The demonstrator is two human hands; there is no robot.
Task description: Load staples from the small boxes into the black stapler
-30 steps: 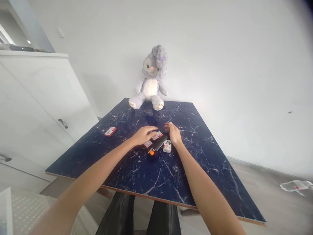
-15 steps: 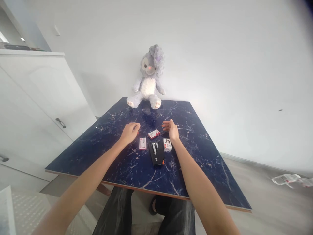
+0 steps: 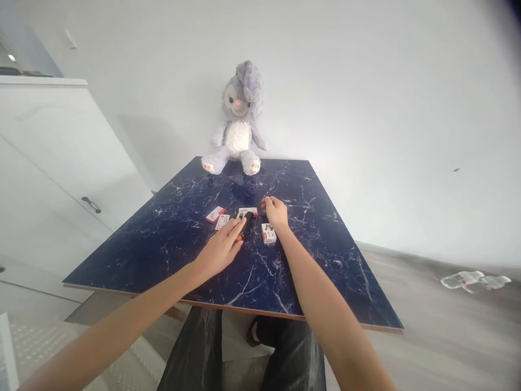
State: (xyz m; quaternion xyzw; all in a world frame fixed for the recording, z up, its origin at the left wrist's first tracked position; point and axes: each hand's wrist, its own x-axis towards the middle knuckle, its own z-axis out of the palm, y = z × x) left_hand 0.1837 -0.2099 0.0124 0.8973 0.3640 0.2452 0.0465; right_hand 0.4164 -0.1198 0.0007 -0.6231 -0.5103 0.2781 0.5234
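My left hand (image 3: 220, 248) reaches over a black object with an orange part (image 3: 247, 221). Its fingers lie along the top and the thumb is at the near side, covering much of it. The object's exact kind is hidden. Beyond the fingers lies a red-and-white box (image 3: 249, 210). Two more flat red-and-white boxes, a farther one (image 3: 215, 214) and a nearer one (image 3: 222, 221), lie left of it. My right hand (image 3: 277, 212) is closed with curled fingers; what is in them, if anything, cannot be made out. Just below its wrist stands a small white box with red print (image 3: 268, 233).
All this is on a dark blue marbled table (image 3: 309, 260). A grey plush toy (image 3: 238, 122) sits at the far edge against the wall. White cabinets (image 3: 52, 179) flank the left side, and clear plastic packaging (image 3: 474, 279) lies on the floor at right.
My left hand has come right, onto the black object, which has shifted away from me and turned. My right hand's fingers have curled in. The flat boxes sit differently, with a third now showing.
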